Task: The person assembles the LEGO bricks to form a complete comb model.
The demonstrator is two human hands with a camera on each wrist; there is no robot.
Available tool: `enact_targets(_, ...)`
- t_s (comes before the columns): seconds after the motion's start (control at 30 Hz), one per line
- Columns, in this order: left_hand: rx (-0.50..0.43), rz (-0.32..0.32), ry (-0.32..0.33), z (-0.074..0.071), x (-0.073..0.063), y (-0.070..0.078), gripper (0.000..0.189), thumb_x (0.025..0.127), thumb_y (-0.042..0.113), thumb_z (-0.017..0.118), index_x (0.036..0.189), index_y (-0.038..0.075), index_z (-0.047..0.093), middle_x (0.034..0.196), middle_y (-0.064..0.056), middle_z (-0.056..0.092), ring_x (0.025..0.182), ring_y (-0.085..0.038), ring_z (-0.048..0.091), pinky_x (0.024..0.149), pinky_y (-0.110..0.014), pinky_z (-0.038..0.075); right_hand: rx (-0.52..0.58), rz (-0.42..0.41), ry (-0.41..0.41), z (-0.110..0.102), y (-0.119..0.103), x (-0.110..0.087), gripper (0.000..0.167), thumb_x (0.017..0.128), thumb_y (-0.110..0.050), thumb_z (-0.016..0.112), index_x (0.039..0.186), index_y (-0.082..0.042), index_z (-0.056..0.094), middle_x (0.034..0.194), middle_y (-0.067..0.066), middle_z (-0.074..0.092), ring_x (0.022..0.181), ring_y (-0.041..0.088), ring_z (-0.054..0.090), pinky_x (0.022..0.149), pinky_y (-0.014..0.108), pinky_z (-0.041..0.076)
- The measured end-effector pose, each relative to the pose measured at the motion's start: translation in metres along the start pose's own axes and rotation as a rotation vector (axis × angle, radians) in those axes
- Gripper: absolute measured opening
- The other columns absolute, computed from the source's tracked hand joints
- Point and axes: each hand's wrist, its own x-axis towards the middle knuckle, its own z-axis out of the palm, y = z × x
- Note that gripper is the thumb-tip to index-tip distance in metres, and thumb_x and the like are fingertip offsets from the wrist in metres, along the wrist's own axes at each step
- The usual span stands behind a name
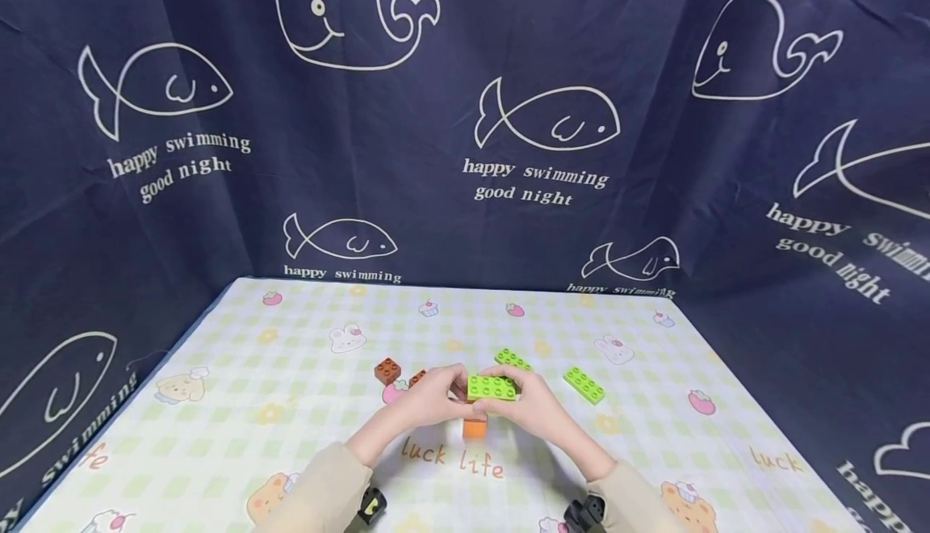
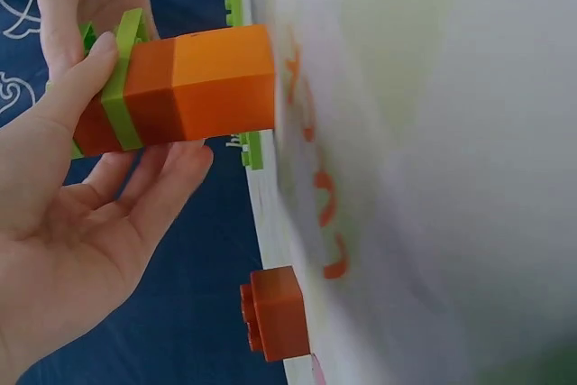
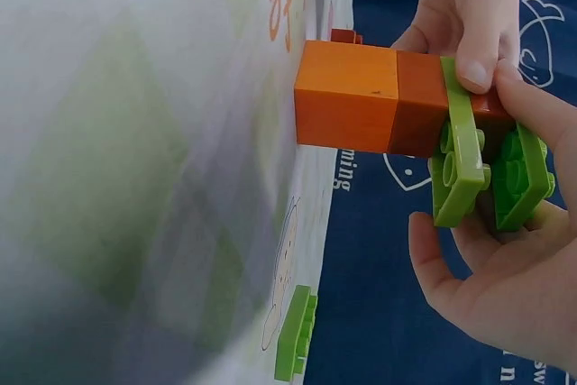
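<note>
Between the two hands an upright stack of toy building bricks stands on the tabletop. Its base is an orange block (image 2: 224, 78), with a brown brick (image 3: 420, 114) above it. Higher up come a thin green brick (image 3: 462, 137), another brown brick (image 2: 94, 128) and a top green brick (image 1: 492, 386). My left hand (image 1: 434, 394) grips the upper stack from the left, its thumb across the lower green brick and its other fingers spread beneath. From the right, my right hand (image 1: 533, 397) holds the top green brick, thumb on the near side; its far fingers are partly hidden.
Left of the stack lie a brown brick (image 1: 388, 370) and a second brown brick (image 1: 417, 377), partly covered by the left hand. Behind the right hand is a green brick (image 1: 512, 357), with another green brick (image 1: 584, 385) farther right. A dark blue curtain (image 1: 421, 161) encloses the patterned tabletop (image 1: 240, 404).
</note>
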Motion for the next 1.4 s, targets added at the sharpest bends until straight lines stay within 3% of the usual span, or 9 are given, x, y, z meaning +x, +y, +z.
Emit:
enact_targets(0.13,0.047,0.025,0.002,-0.001,-0.001,0.002,0.031,0.077,0.038,0.075,0.083,0.015,0.055,0.084,0.006,0.062,0.083,-0.009,0.061,0.073,-0.019,0.051,-0.016,-0.012,0.010,0.000,0.000,0.000,0.048,0.073,-0.037,0.078,0.114,-0.015,0.065,0.110,0.000,0.066,0.091,0.013,0.055,0.077,0.025,0.044)
enact_targets(0.33,0.108,0.061,-0.015,-0.010,-0.004,0.004,0.026,0.078,0.034,0.075,0.094,0.017,0.063,0.090,0.006,0.066,0.088,-0.013,0.062,0.080,-0.026,0.051,0.001,-0.035,-0.014,-0.001,0.001,0.002,0.047,0.074,-0.035,0.078,0.114,-0.014,0.064,0.099,0.000,0.065,0.075,0.011,0.054,0.065,0.021,0.045)
enact_targets(0.57,0.105,0.051,-0.025,-0.019,-0.008,0.001,0.043,0.076,0.033,0.077,0.107,0.006,0.063,0.105,-0.009,0.066,0.095,-0.021,0.062,0.085,-0.034,0.052,-0.009,-0.009,-0.017,-0.004,0.003,0.000,0.047,0.075,-0.035,0.077,0.114,-0.014,0.064,0.101,0.000,0.065,0.073,0.011,0.054,0.064,0.022,0.045)
enact_targets(0.63,0.106,0.044,-0.014,-0.020,-0.009,0.000,0.041,0.078,0.029,0.076,0.107,0.003,0.063,0.106,-0.012,0.066,0.096,-0.025,0.062,0.084,-0.035,0.052,-0.017,-0.008,-0.011,-0.004,0.004,-0.001,0.046,0.075,-0.035,0.077,0.114,-0.015,0.064,0.105,0.002,0.065,0.079,0.013,0.056,0.071,0.026,0.048)
enact_targets(0.8,0.140,0.001,0.053,-0.024,-0.009,-0.006,0.037,0.079,0.021,0.075,0.108,0.001,0.063,0.107,-0.013,0.064,0.097,-0.030,0.061,0.083,-0.040,0.052,-0.039,-0.021,0.014,-0.004,0.005,-0.002,0.042,0.073,-0.036,0.078,0.110,-0.020,0.065,0.115,0.002,0.065,0.109,0.024,0.056,0.095,0.049,0.043)
enact_targets(0.93,0.202,-0.040,0.120,-0.028,-0.009,-0.013,0.035,0.078,0.019,0.076,0.106,0.002,0.063,0.107,-0.010,0.063,0.101,-0.029,0.060,0.087,-0.042,0.050,-0.035,-0.029,0.016,-0.003,0.004,-0.002,0.042,0.072,-0.037,0.079,0.109,-0.021,0.066,0.115,0.002,0.066,0.111,0.025,0.056,0.097,0.050,0.042)
enact_targets(1.13,0.287,-0.149,0.149,-0.031,-0.006,-0.022,0.038,0.077,0.020,0.077,0.105,0.000,0.063,0.104,-0.012,0.061,0.095,-0.027,0.060,0.083,-0.040,0.050,-0.041,-0.032,0.013,0.000,0.003,0.001,0.044,0.073,-0.038,0.078,0.111,-0.019,0.066,0.114,0.001,0.066,0.104,0.019,0.057,0.091,0.039,0.044)
enact_targets(1.27,0.337,-0.203,0.125,-0.032,-0.005,-0.027,0.043,0.077,0.021,0.077,0.108,-0.003,0.061,0.104,-0.016,0.061,0.096,-0.029,0.060,0.084,-0.041,0.050,-0.021,-0.017,0.001,0.001,0.002,0.001,0.044,0.074,-0.037,0.078,0.112,-0.019,0.065,0.106,0.001,0.067,0.085,0.013,0.057,0.075,0.027,0.047)
enact_targets(1.4,0.357,-0.242,0.088,-0.030,-0.005,-0.030,0.051,0.076,0.021,0.078,0.114,-0.005,0.056,0.106,-0.019,0.062,0.101,-0.031,0.059,0.089,-0.043,0.049,-0.006,-0.014,-0.019,0.000,0.001,0.001,0.045,0.075,-0.036,0.077,0.113,-0.017,0.064,0.099,0.000,0.067,0.073,0.011,0.055,0.065,0.022,0.046)
